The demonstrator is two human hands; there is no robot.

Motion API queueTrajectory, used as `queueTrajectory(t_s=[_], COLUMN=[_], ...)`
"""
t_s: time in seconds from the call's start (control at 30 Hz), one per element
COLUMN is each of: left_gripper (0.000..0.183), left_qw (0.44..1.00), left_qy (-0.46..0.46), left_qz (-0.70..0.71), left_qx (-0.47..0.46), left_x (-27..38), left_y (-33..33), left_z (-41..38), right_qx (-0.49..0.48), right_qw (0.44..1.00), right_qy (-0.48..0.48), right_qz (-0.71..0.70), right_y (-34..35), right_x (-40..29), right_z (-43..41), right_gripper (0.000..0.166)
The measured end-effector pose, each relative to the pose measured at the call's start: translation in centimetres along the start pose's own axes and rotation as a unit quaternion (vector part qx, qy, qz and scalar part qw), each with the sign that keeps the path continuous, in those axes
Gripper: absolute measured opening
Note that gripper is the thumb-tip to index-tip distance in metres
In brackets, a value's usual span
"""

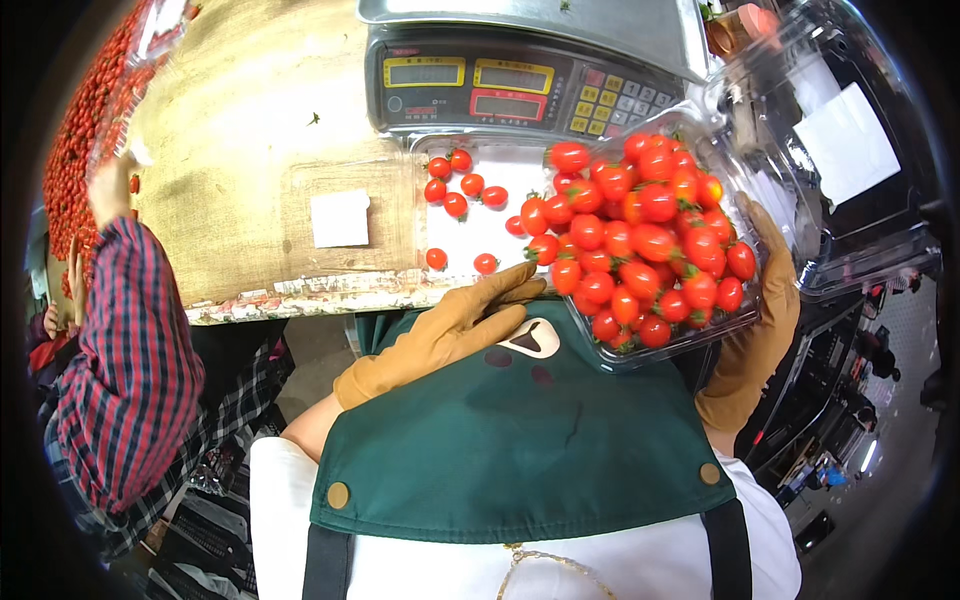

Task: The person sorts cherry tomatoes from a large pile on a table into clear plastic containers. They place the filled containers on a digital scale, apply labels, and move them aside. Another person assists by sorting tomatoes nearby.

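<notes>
My right hand (765, 315), in a tan glove, grips the right side of a clear plastic clamshell box (622, 360) heaped with cherry tomatoes (652, 240). The box is tilted, with its lid (862, 277) hanging back to the right. My left hand (450, 326), gloved alike, lies at the table's front edge with its fingertips near the box's left side; whether they touch it is not clear. Just left of it, a second clear box (420, 202) lies on the table with several loose cherry tomatoes (455, 204) in its white-lined half and a white paper square (341, 219) under or in its lid.
A digital price scale (480, 86) with a metal pan (525, 15) stands behind the boxes. At the far left, a co-worker's plaid sleeve (131, 360) reaches toward a large heap of cherry tomatoes (82, 142). Black crates (202, 547) stand at the lower left.
</notes>
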State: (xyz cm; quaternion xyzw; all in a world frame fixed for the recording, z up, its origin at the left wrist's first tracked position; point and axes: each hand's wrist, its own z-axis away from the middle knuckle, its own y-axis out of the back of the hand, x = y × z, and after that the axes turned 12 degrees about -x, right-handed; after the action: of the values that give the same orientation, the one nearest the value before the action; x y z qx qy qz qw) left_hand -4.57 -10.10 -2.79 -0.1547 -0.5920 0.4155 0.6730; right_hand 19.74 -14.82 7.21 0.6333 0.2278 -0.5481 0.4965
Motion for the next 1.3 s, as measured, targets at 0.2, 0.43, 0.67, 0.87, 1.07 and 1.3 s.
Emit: queueTrajectory(t_s=[0.2,0.43,0.67,0.87,1.07,1.3], left_gripper=[0.052,0.041,0.036,0.041,0.042,0.045], left_qw=[1.0,0.976,0.801,0.601,0.689,0.577], left_qy=[0.012,-0.074,-0.165,-0.111,-0.139,-0.135], left_qz=[0.021,-0.124,-0.495,-0.728,-0.696,-0.765], left_qx=[0.014,0.164,0.295,0.309,0.147,0.251], left_x=[-0.4,-0.1,1.7,-0.6,-2.8,1.0], left_y=[0.9,3.4,5.7,5.3,1.7,6.0], left_z=[0.6,2.3,-0.6,-6.5,-5.2,-3.8], right_qx=[-0.019,-0.011,-0.021,-0.005,0.003,0.013], right_qw=[0.997,0.995,0.971,0.972,0.968,0.967], right_qy=[0.002,-0.004,-0.024,-0.006,-0.021,-0.016], right_qz=[-0.08,-0.097,-0.238,-0.236,-0.251,-0.255], right_y=[1.1,2.3,2.9,3.8,4.6,4.4], right_x=[1.8,4.8,5.3,6.2,6.9,6.3], right_z=[-0.2,0.0,-0.4,-0.2,-0.2,0.3], right_gripper=[0.047,0.05,0.052,0.054,0.055,0.056])
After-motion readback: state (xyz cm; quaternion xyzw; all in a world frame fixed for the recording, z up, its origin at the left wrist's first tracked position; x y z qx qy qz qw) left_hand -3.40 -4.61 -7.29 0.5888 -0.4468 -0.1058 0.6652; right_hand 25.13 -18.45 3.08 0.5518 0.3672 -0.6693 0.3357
